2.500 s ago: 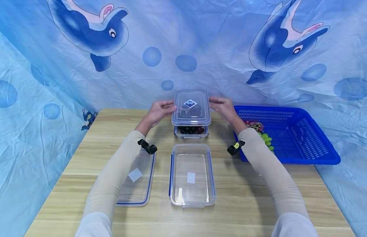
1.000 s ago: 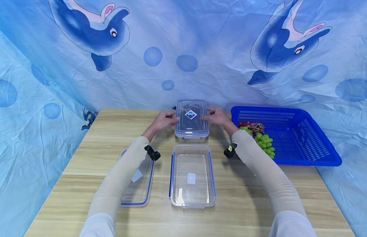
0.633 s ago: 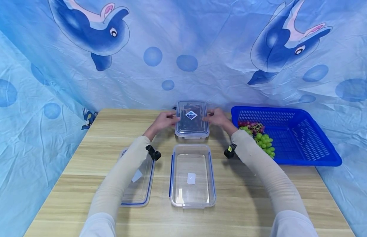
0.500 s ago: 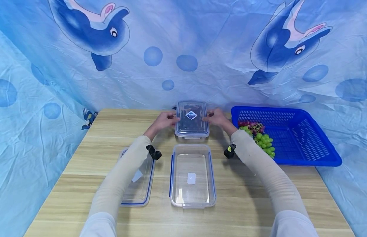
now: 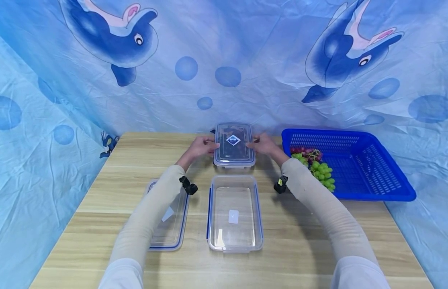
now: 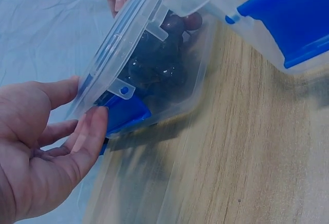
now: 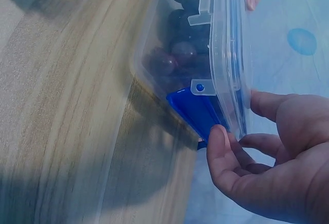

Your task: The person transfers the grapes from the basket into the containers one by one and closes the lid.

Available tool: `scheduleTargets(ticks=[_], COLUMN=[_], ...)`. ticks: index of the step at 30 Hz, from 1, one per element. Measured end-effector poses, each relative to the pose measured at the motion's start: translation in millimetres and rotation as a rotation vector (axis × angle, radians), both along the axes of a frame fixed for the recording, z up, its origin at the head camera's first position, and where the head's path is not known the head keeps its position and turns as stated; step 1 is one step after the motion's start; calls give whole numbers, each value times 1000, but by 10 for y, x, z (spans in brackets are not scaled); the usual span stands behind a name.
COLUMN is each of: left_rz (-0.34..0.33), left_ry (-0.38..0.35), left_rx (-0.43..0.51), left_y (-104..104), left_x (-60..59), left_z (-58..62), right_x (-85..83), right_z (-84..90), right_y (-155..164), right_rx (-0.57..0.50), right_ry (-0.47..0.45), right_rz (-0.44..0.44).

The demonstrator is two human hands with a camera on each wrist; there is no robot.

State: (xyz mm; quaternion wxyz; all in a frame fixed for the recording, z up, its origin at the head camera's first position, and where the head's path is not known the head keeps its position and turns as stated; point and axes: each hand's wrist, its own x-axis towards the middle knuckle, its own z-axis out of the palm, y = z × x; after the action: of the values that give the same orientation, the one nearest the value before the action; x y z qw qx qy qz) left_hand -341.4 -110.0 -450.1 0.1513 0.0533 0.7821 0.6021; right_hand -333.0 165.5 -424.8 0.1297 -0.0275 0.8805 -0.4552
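At the back of the table a clear food container (image 7: 154, 75) with dark grapes (image 6: 154, 64) in it carries its clear lid (image 5: 232, 154), which has a blue diamond label. My left hand (image 5: 201, 146) pinches the lid's left edge, thumb on top, with a fingertip against the blue side latch (image 6: 126, 112). On the other side my right hand (image 5: 263, 145) grips the lid's right edge the same way, a fingertip at the right blue latch (image 7: 198, 112). Both latches hang out from the container's sides.
A second, empty clear container (image 5: 234, 237) stands in front. Left of it lies another clear lid (image 5: 169, 235), partly under my left forearm. A blue basket (image 5: 368, 176) at the right holds green grapes (image 5: 322, 172) and red grapes (image 5: 310, 153). A printed curtain (image 5: 260, 48) hangs behind.
Both hands have lowered the lid from above onto the container of dark grapes. Over the last second the hands and lid have stayed nearly still.
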Motion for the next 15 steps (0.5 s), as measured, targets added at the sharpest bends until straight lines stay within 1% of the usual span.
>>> scheduleTargets(ticks=[3,8,15], left_rz=[7,9,3], left_ry=[-20,-29,-33], left_rx=[11,17,36], left_y=[-4,-6,-12], left_x=[6,11,7], left_z=[3,7,-2], right_x=[-15,-7,34], right_z=[-17,-19,15], right_y=[1,6,24], right_rx=[-9,-31,-96], right_ry=[-7,-32,-114], right_rz=[-10,-26,-52])
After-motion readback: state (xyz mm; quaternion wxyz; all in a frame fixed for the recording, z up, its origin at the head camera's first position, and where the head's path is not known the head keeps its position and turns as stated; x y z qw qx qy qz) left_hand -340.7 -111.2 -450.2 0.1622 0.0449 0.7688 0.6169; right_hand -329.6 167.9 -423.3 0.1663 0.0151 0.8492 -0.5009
